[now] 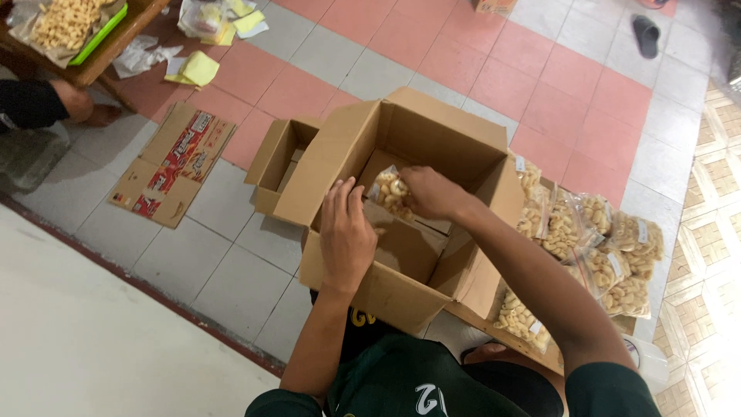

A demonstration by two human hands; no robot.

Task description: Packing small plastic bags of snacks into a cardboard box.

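Inside the open cardboard box (401, 232), toward its twelve o'clock wall, a clear snack packet (388, 191) of pale curled crackers is pinched closed in the right hand (432, 193). The left hand (346, 232) lies at seven o'clock of the packet, fingers curled over the near wall; whether it grips the card cannot be told. The box floor shows bare brown card. In my judgement the packet is best laid flat against a corner, so later rows sit square. At three to four o'clock of the box, a heap of filled packets (594, 247) rests on flattened card. At nine o'clock stands a smaller empty box (282, 158); beyond it, a printed flattened carton (174, 166) lies on the tiled floor (231, 255).
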